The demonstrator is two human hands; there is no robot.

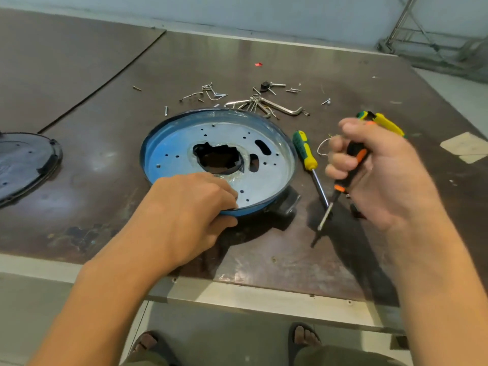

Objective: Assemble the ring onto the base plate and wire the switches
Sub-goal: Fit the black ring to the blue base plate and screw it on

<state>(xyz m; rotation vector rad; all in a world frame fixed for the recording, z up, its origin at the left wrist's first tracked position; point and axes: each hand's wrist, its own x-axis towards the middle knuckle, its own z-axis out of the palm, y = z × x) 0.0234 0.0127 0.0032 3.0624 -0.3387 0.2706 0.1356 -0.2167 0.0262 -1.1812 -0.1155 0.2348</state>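
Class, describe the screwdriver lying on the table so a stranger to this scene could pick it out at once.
Find the round blue dish on the table. Just right of its rim lies the screwdriver, tip towards the person. Its green-and-yellow handle sets it apart from the black-and-orange screwdriver gripped in the right hand.

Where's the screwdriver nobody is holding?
In the head view, the green-and-yellow screwdriver lies on the table just right of the blue base plate, between it and the right hand.

Behind the base plate lie loose screws, just right of it a screwdriver.
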